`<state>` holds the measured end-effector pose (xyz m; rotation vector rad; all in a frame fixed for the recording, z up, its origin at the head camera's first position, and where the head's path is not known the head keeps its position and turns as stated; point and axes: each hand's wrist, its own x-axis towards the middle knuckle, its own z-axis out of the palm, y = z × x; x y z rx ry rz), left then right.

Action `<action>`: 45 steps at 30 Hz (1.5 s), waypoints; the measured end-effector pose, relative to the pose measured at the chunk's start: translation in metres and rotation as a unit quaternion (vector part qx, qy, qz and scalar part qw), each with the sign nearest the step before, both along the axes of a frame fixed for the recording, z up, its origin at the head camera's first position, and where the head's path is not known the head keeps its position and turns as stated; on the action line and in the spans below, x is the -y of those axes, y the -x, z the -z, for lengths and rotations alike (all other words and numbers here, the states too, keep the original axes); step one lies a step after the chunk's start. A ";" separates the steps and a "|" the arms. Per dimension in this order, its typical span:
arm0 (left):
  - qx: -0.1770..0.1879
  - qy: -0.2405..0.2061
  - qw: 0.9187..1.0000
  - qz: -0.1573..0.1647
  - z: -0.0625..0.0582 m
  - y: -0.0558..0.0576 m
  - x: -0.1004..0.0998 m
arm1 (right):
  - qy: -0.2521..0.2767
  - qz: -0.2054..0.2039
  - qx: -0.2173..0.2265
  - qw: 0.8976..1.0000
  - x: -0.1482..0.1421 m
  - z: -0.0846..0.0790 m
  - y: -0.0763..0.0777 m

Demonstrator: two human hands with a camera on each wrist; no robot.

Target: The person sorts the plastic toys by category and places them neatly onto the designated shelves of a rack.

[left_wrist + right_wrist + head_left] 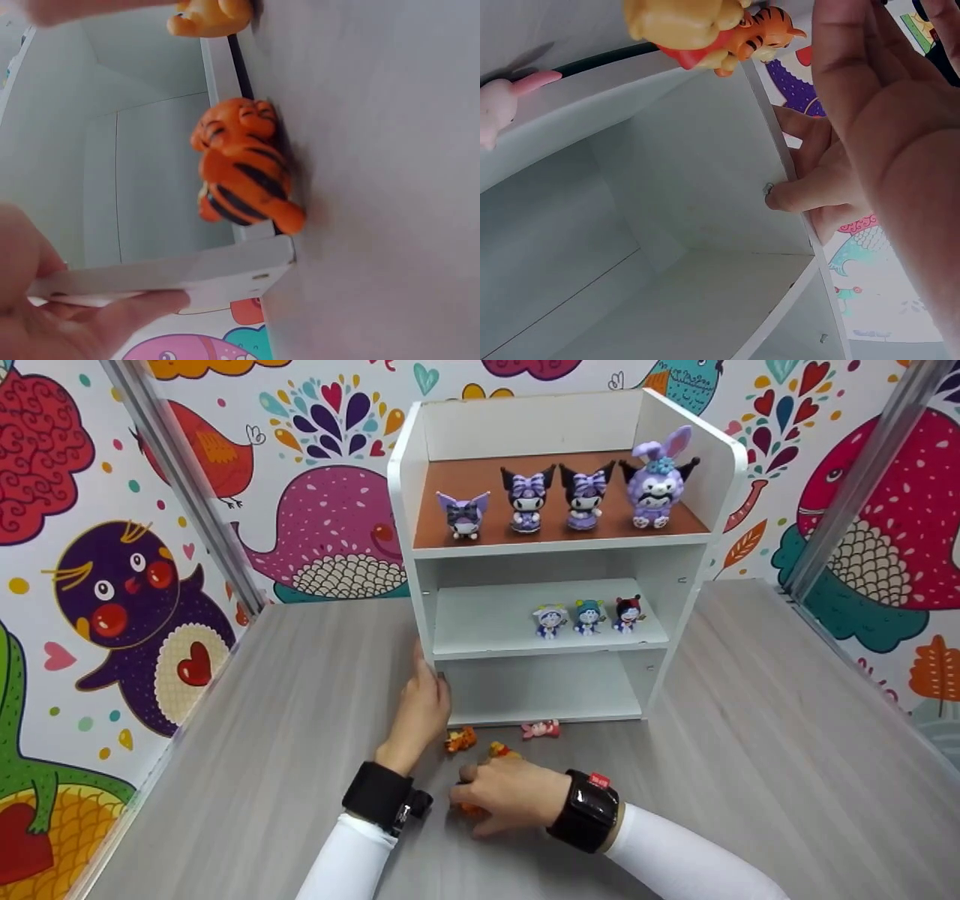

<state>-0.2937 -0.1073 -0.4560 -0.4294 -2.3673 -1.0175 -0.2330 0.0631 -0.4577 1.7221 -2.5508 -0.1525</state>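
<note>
My left hand [421,706] grips the left side panel of a small white shelf unit [540,718], thumb inside and fingers outside. Down on the table, my right hand [517,793] curls its fingers around an orange figurine [471,809], mostly hidden under the hand. Just beyond it lies a yellow bear figurine [502,750] in a red top. An orange tiger figurine [244,169] with black stripes lies by the shelf's front left corner. To its right, a pink pig figurine [541,729] lies along the bottom shelf's front edge.
Several purple-and-black figurines [527,501] stand on the brown top shelf. Three small figurines [589,617] sit toward the right of the middle shelf. Patterned walls [330,510] enclose the grey table [262,780] at the back and sides.
</note>
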 end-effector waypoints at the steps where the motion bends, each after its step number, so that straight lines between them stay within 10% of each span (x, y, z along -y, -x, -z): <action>1: 0.000 0.000 1.000 0.000 0.000 0.000 0.000 | -0.002 -0.004 0.000 1.000 0.000 0.000 0.000; 18: -0.008 0.002 1.000 -0.007 0.002 0.000 0.000 | 0.129 -0.063 0.037 0.989 -0.009 -0.018 0.007; 30: -0.003 0.009 1.000 -0.021 0.000 0.000 -0.001 | 0.281 -0.053 0.042 0.957 -0.030 -0.052 0.021; 37: 0.006 0.000 1.000 -0.010 0.000 0.002 0.000 | 0.383 -0.045 0.004 0.923 -0.044 -0.069 0.030; 45: -0.002 0.003 1.000 -0.016 0.001 0.001 0.001 | 0.437 0.024 -0.011 0.899 -0.050 -0.087 0.034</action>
